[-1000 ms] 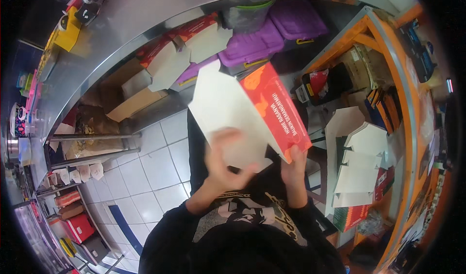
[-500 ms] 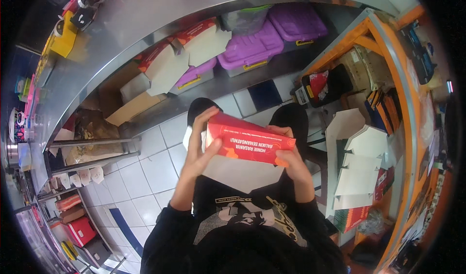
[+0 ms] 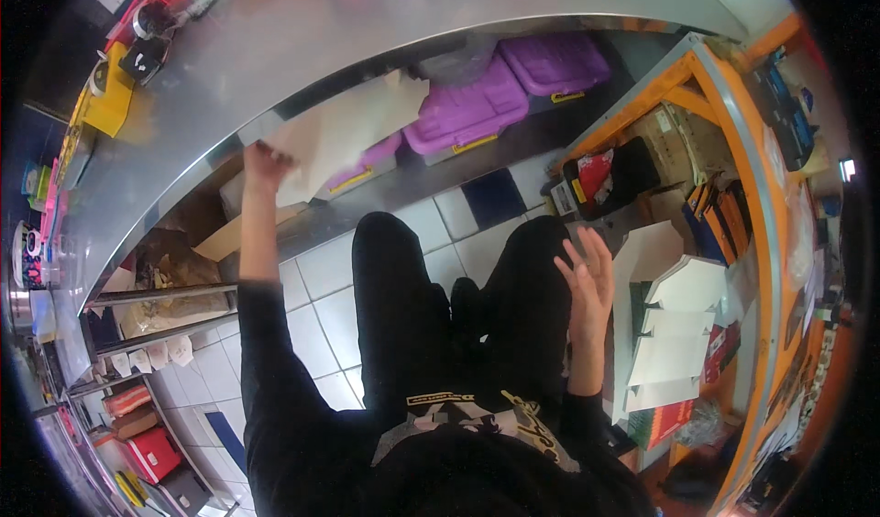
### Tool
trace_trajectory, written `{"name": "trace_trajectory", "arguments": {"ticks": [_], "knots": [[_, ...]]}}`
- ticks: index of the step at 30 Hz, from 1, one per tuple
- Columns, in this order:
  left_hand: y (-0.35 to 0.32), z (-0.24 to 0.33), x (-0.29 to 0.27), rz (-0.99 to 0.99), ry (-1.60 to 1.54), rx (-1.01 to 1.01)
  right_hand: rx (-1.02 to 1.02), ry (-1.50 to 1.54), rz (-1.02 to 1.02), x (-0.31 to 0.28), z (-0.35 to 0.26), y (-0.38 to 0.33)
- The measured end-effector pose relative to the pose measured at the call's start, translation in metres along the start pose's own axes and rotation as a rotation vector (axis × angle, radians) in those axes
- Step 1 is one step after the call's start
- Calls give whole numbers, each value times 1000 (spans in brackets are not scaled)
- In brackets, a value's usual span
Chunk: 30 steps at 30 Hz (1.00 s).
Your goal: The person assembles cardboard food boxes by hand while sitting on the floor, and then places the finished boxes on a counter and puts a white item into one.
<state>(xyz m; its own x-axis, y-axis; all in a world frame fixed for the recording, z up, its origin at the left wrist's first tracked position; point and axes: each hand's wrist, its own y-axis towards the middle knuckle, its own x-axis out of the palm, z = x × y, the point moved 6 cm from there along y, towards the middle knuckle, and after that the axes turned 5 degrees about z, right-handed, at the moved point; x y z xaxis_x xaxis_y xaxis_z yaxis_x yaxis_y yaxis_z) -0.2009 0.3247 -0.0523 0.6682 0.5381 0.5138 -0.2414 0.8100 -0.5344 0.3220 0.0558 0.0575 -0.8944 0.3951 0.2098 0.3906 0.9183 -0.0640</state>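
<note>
Out to the left, my left hand [image 3: 266, 166] reaches under the counter. Its fingers curl at the left edge of a white paperboard carton [image 3: 335, 137], which is blurred and lies against the purple-lidded boxes. Over my right knee my right hand [image 3: 589, 279] is raised, fingers apart, with nothing in it. Close beside it, on the right, a stack of flat white paperboard cartons [image 3: 674, 334] shows some red and green printed edges [image 3: 665, 421]. My lap holds no carton.
A steel counter [image 3: 385, 17] curves across the front. Beneath it stand boxes with purple lids [image 3: 472, 104]. An orange frame [image 3: 747, 169] rises on the right, with a black bin [image 3: 628, 182] inside it. Metal racks [image 3: 165, 297] stand at left above white floor tiles [image 3: 321, 279].
The red printed carton has left my lap, where both hands held it. My left hand has swung out to the cartons under the counter. My right hand has moved right and opened.
</note>
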Motion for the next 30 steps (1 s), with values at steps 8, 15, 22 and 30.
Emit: {"name": "trace_trajectory", "arguments": {"ticks": [8, 15, 22, 30], "knots": [[-7, -23, 39, 49, 332, 290, -3, -35, -112, 42, -17, -18], [-395, -79, 161, -1144, -135, 589, -645, 611, -843, 119, -129, -80], [-509, -112, 140, -1153, -757, 576, -836, 1020, -1125, 112, -144, -157], [-501, -107, 153, -1336, -336, 754, -816, 1124, -509, 58, -94, -220]]}}
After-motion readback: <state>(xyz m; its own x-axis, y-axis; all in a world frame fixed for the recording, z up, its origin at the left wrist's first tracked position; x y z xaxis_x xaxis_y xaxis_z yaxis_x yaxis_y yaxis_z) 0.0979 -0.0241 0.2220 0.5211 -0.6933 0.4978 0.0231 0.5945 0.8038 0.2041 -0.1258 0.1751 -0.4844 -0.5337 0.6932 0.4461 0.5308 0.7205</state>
